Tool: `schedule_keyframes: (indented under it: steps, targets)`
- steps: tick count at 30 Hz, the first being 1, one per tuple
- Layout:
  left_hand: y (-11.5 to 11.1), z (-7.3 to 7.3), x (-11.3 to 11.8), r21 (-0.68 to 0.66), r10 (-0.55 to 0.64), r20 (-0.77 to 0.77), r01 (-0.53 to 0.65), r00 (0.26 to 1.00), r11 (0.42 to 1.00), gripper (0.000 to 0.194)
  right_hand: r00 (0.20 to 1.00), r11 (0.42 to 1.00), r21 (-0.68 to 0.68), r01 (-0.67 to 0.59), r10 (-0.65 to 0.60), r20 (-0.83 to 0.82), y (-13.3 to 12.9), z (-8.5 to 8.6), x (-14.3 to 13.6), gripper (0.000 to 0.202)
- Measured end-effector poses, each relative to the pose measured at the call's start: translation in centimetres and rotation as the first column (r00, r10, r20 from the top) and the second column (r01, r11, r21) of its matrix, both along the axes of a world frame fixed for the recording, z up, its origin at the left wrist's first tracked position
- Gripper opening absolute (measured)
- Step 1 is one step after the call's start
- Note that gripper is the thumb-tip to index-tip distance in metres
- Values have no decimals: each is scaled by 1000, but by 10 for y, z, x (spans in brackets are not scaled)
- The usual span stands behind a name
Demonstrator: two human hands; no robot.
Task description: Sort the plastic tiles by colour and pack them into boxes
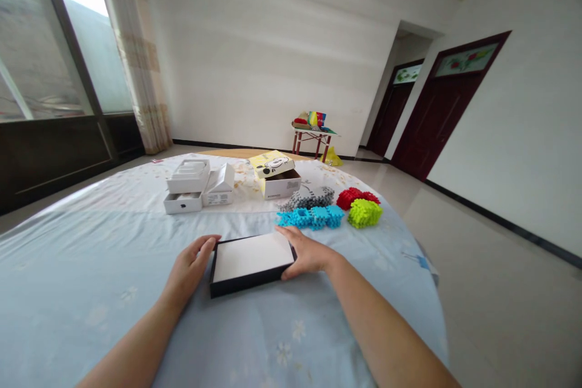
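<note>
A shallow black-edged box [252,259] with a white inner surface lies on the light blue tablecloth, in front of me. My left hand [190,267] is at its left end, fingers curled against the upper left corner. Around the right end, my right hand [305,253] grips the box, with the thumb at the near side and the fingers at the far corner. Just beyond the box are blue interlocking pieces [311,217], with grey pieces [309,197] behind them. Red pieces [357,197] and lime green pieces [365,213] sit farther right.
White boxes [188,176] stand stacked at the back left, beside another white box [219,185]. A yellow and white lid [273,163] rests tilted on an open box [282,187]. Beyond the round table [113,254], a small table [313,131] holds colourful items.
</note>
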State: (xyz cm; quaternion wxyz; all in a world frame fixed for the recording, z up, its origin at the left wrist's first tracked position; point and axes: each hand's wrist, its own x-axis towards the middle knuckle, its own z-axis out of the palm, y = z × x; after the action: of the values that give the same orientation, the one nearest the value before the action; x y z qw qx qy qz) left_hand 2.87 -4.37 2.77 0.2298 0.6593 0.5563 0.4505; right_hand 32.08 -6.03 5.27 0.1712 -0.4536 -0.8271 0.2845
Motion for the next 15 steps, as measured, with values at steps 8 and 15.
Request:
schedule_keyframes:
  steps: [8, 15]
  targets:
    - [-1, 3, 3, -45, -20, 66, 23, 998, 999, 49, 987, 995, 38, 89, -94, 129, -25, 7, 4, 121]
    - [5, -4, 1, -70, -55, 39, 58, 998, 996, 48, 986, 1000, 14, 19, -21, 165, -34, 24, 13, 114]
